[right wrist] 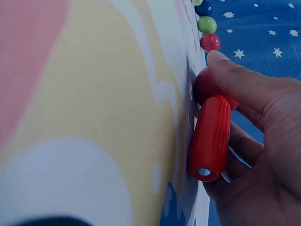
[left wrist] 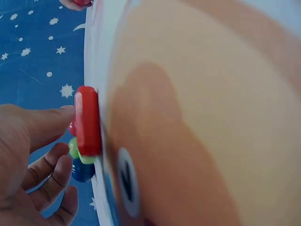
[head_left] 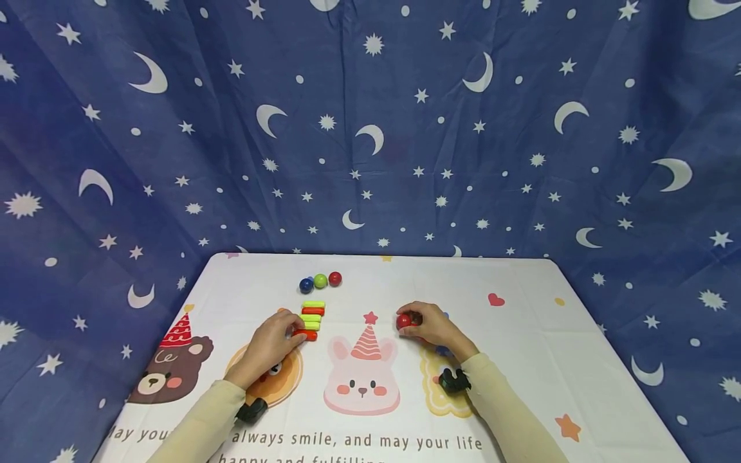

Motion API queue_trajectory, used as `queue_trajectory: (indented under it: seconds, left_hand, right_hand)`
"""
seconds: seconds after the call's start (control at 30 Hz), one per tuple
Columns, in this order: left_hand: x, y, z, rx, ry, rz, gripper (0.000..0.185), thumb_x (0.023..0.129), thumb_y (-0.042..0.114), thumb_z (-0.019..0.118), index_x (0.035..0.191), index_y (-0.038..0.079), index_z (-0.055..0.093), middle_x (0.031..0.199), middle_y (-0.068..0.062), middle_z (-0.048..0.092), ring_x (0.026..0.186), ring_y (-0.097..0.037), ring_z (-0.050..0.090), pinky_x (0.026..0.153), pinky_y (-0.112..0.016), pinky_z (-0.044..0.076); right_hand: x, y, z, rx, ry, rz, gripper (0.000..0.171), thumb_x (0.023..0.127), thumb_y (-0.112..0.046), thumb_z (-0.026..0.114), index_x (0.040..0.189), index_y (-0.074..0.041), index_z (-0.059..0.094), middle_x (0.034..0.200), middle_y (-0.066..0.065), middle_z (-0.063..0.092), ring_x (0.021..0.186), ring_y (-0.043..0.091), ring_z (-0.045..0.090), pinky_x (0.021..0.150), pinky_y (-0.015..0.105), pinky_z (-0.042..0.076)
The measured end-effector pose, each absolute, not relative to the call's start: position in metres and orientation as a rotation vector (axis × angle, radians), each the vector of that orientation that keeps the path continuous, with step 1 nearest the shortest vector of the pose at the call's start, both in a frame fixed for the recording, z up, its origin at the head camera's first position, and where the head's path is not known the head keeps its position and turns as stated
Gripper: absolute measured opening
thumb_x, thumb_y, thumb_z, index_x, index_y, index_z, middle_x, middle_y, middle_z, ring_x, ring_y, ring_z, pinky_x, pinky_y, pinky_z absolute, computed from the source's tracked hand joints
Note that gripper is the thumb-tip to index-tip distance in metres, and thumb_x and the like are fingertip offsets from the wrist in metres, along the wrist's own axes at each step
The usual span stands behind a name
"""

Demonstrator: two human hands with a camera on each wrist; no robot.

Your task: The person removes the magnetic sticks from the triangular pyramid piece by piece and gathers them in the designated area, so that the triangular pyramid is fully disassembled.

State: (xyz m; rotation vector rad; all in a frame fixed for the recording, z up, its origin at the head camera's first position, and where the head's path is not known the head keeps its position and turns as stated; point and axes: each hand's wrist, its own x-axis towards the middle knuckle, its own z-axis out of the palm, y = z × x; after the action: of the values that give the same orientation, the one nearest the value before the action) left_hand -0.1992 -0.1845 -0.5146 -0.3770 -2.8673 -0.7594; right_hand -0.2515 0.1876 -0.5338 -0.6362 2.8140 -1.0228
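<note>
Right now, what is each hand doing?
Left hand: fingertips touch a red stick; grip cannot be told.
Right hand: holds a red ball and red rod.

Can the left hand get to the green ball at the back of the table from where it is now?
Probably yes. The left hand rests at the near end of the stack of sticks, and the green ball lies just beyond, between blue and red balls. Only the low sticks lie between.
</note>
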Motion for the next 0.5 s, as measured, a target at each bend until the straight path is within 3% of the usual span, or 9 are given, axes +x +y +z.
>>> queue_trajectory:
  seconds: [0.2, 0.5]
  left_hand:
    - [-0.196, -0.169, -0.507, -0.463, -2.776, -0.839, 0.018, 0.078, 0.023, 0.075, 0.092, 0.018, 0.067, 0.089, 0.006, 0.061, 0.081, -0.014, 0.059, 0.072, -0.032, 0.047]
    - [-0.197, -0.130, -0.501, -0.549, -2.779, -0.942, 0.020, 0.082, 0.027, 0.071, 0.099, 0.017, 0.067, 0.095, 0.005, 0.062, 0.085, -0.016, 0.059, 0.071, -0.028, 0.046]
  right_hand:
    - [-0.249, 0.191, -0.531, -0.648, 2.868, -0.950, 0.046, 0.071, -0.031, 0.080, 0.113, -0.021, 0.065, 0.100, -0.005, 0.064, 0.088, 0.010, 0.057, 0.080, 0.030, 0.048]
    - [-0.246, 0.196, -0.531, -0.523, 2.864, -0.953, 0.037, 0.073, -0.025, 0.079, 0.107, -0.020, 0.064, 0.084, -0.007, 0.061, 0.078, 0.007, 0.053, 0.073, 0.023, 0.044]
